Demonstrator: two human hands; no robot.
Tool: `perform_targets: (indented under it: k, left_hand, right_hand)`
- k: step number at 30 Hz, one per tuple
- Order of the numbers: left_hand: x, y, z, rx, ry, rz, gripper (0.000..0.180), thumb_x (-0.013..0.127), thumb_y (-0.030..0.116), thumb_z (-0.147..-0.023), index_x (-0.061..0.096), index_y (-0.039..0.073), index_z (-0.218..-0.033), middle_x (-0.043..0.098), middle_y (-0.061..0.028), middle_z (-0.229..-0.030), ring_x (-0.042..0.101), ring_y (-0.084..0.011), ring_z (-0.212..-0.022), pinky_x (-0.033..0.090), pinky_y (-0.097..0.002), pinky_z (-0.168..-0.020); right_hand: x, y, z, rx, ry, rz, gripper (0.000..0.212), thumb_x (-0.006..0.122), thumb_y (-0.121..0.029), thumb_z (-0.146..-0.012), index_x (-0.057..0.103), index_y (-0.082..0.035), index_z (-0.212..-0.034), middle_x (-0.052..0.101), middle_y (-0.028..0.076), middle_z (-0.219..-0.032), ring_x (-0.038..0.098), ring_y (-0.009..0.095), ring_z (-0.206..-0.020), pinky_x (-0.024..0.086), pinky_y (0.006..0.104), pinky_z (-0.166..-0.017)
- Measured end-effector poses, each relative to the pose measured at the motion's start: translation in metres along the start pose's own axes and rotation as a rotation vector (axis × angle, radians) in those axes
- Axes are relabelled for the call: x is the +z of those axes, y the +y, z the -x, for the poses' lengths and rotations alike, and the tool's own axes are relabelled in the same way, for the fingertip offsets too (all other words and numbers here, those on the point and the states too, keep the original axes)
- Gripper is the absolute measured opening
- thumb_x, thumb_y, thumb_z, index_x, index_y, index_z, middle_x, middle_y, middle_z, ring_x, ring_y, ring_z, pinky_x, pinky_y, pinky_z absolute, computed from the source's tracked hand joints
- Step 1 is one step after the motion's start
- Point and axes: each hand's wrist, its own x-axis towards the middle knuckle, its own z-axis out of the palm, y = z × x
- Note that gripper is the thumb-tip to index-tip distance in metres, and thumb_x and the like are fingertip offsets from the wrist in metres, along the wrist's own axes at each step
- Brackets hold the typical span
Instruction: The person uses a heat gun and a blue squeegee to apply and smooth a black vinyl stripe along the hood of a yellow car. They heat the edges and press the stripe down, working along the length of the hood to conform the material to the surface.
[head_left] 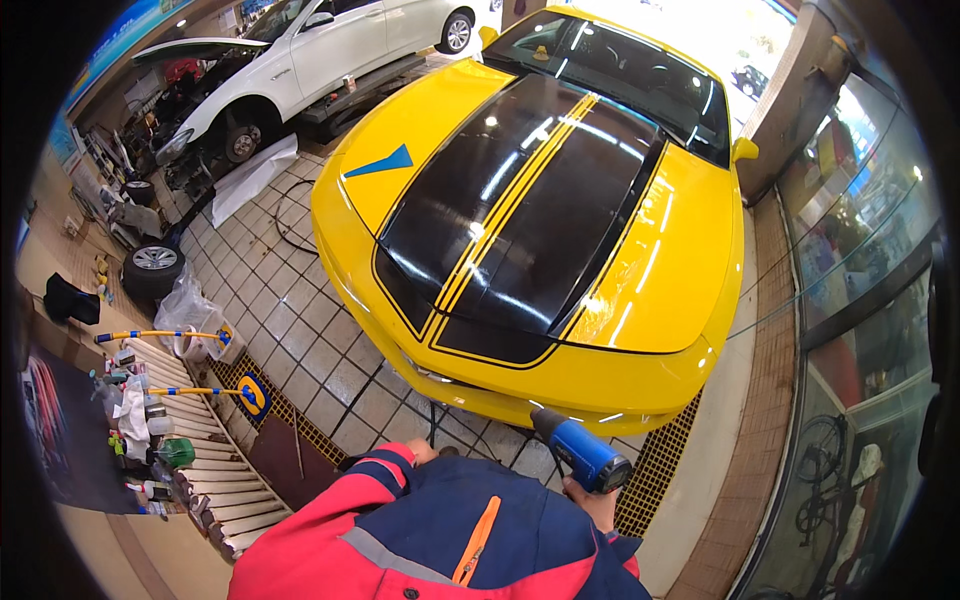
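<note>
My right hand point(592, 504) is closed round the grip of a blue heat gun point(590, 455), its dark nozzle tilted up toward the front bumper of a yellow car point(650, 260). Beside my jacket front, my left hand point(422, 451) shows only in part past the sleeve; its fingers are hidden. The bumper lies just ahead of it. Black panels point(470, 170) with thin yellow stripes cover the middle of the car's hood. On the hood's left side rests a flat blue wedge-shaped piece point(380, 162).
A white car point(340, 50) with its hood up stands at the far left. Near it are a loose wheel point(153, 270) and a white radiator point(215, 470) with bottles and yellow-handled tools. Floor grates point(655, 470) run near the bumper. Glass panels point(850, 200) line the right side.
</note>
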Motion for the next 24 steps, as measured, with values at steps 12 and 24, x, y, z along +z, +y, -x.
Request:
perform_targets:
  k: [12, 24]
  left_hand:
    - [0.009, -0.022, -0.023, 0.146, -0.069, -0.037, 0.058, 0.071, 0.055, -0.092, 0.079, 0.000, -0.109, 0.073, -0.0320, -0.114, 0.073, -0.0455, -0.112, 0.055, -0.0474, -0.089]
    - [0.033, -0.065, -0.033, 0.185, -0.085, -0.029, 0.067, 0.072, 0.067, -0.089, 0.079, 0.004, -0.109, 0.073, -0.0317, -0.107, 0.076, -0.0413, -0.101, 0.054, -0.0484, -0.083]
  right_hand:
    - [0.003, 0.005, 0.005, -0.040, 0.031, -0.066, 0.018, 0.085, -0.008, -0.089, 0.073, -0.003, -0.102, 0.072, 0.002, -0.079, 0.065, 0.011, -0.064, 0.051, 0.0282, -0.058]
    - [0.017, 0.009, 0.005, 0.010, -0.028, -0.007, 0.017, 0.084, -0.008, -0.089, 0.072, -0.003, -0.100, 0.071, 0.001, -0.079, 0.064, 0.012, -0.063, 0.050, 0.0283, -0.058]
